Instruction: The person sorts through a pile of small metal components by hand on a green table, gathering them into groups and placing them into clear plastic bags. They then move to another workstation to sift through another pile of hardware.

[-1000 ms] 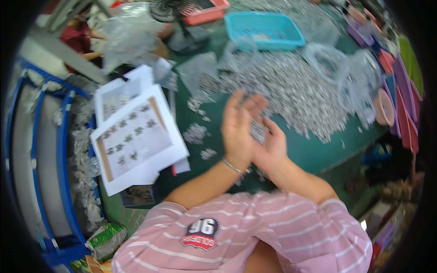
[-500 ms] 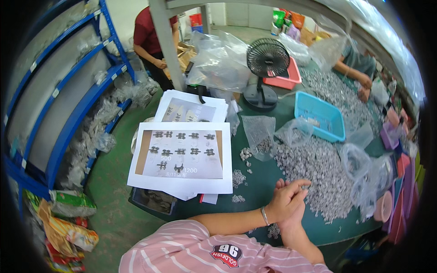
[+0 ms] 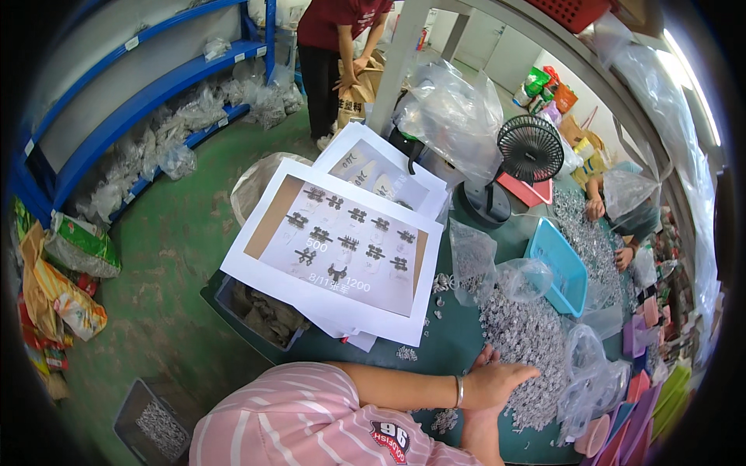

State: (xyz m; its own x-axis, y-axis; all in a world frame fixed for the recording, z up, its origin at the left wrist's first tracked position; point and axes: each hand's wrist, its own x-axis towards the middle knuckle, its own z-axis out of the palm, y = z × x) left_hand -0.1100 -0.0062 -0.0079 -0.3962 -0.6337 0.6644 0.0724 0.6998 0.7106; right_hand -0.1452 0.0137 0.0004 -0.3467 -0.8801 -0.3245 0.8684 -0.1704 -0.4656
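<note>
My left hand [image 3: 496,384], a silver bangle on its wrist, lies across my right hand at the near left edge of a heap of small grey parts [image 3: 528,334]. Its thumb side points right over the heap, with the digits pressed together; whatever they hold is hidden. Of my right hand [image 3: 488,356], only fingertips seem to show beyond the left one, and the rest is covered. Left of the heap lie smaller clusters of the same parts [image 3: 406,353]. Printed sheets [image 3: 334,252] with photos of dark parts are stacked beside my left forearm.
Beyond the heap stand a blue tray [image 3: 558,268] and a black fan [image 3: 530,149]. Clear plastic bags [image 3: 472,260] surround the heap. A grey bin [image 3: 264,311] sits under the sheets. Another person's hand [image 3: 624,258] is at the far right; someone in dark red [image 3: 330,27] handles a paper sack.
The view has swung left, bringing a floor bin with grey parts into sight. My hands stay together beside the heap. The person in dark red now bends over the sack.
</note>
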